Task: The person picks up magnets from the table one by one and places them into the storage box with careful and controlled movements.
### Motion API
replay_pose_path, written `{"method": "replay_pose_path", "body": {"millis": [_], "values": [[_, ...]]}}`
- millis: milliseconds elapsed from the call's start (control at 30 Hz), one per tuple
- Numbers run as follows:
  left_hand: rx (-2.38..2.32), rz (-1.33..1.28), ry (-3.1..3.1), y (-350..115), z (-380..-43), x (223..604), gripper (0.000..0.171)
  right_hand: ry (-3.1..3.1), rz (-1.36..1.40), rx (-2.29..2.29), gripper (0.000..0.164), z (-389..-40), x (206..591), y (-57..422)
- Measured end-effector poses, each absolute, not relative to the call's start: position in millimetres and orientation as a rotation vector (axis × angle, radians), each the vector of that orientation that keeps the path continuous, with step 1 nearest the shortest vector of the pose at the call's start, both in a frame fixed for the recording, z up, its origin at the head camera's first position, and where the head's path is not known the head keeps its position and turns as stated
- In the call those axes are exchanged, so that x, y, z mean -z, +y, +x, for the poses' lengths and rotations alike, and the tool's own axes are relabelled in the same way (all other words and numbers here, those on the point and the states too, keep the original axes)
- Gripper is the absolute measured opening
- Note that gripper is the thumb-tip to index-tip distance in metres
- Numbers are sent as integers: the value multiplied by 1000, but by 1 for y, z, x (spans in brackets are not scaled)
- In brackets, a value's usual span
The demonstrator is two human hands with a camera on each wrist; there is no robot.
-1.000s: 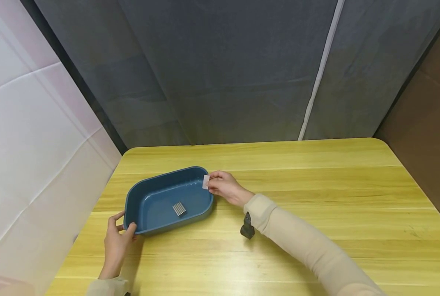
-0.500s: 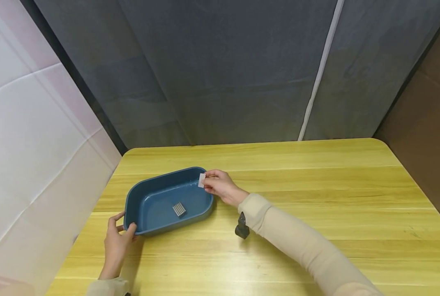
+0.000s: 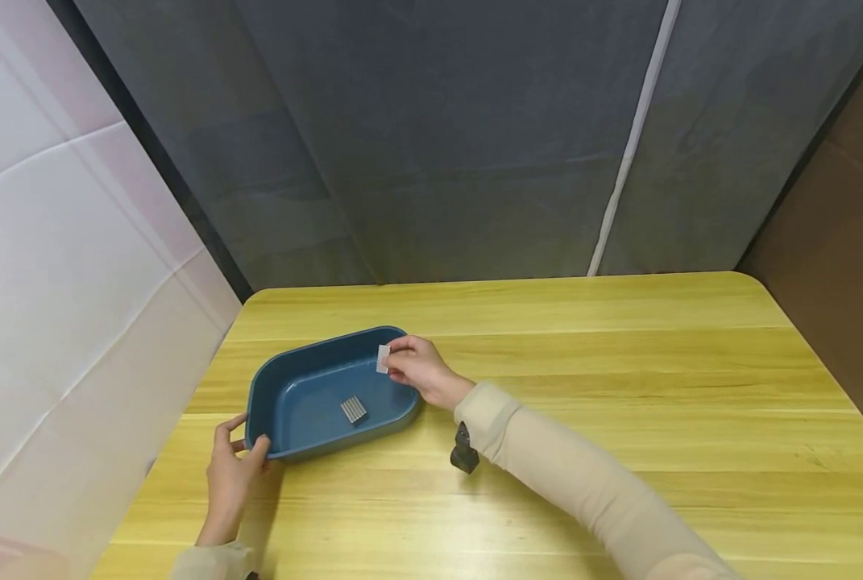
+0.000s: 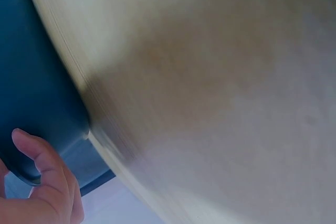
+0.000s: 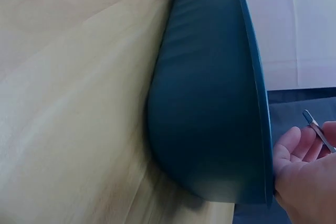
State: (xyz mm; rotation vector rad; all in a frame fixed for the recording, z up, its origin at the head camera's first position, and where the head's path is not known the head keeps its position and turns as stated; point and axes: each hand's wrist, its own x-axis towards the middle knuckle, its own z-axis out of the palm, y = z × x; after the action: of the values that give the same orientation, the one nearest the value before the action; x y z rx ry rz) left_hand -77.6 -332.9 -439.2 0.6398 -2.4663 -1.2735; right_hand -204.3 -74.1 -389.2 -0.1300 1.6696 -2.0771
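A blue plastic basin (image 3: 304,411) with rounded corners sits on the left half of the table. My left hand (image 3: 230,475) grips its near-left corner; in the left wrist view the thumb (image 4: 44,158) curls over the rim. My right hand (image 3: 425,372) pinches a small pale rectangular piece (image 3: 383,359) over the basin's right end. Seen nearly edge-on in the right wrist view, that piece (image 5: 316,128) looks thin and metallic; I cannot tell its kind. On the basin floor lies a small block of silver ridged rods (image 3: 354,410), side by side.
The table (image 3: 605,379) has a yellow wood-grain top. A dark grey curtain (image 3: 431,161) hangs behind it, with a white wall (image 3: 76,282) at the left and a brown panel (image 3: 837,242) at the right. A small black device (image 3: 464,449) hangs at the right cuff.
My right hand has moved left with the pale piece, from the basin's right rim to farther over its inside. The left hand keeps its grip, and the silver block stays in place.
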Motion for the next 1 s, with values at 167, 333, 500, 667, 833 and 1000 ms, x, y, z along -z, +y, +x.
{"method": "replay_pose_path", "body": {"millis": [167,333,500,667,833,1000], "values": [[1277,662,-2457,-341,-81,449,53,1699,-141,2068,27,-202,389,-80],[1284,658,-2451,-342,-81,452,52,1732,-158,2050,25,-202,394,-87],[1301,666,-2469,-333,-77,440,52,1758,-161,2030,23,-203,399,-92],[1288,650,-2488,-324,-73,425,51,1780,-155,2038,22,-203,399,-94],[1273,631,-2506,-319,-70,418,50,1817,-143,2024,20,-202,398,-98],[1275,655,-2494,-314,-70,415,49,1839,-138,2016,20,-201,398,-100]]}}
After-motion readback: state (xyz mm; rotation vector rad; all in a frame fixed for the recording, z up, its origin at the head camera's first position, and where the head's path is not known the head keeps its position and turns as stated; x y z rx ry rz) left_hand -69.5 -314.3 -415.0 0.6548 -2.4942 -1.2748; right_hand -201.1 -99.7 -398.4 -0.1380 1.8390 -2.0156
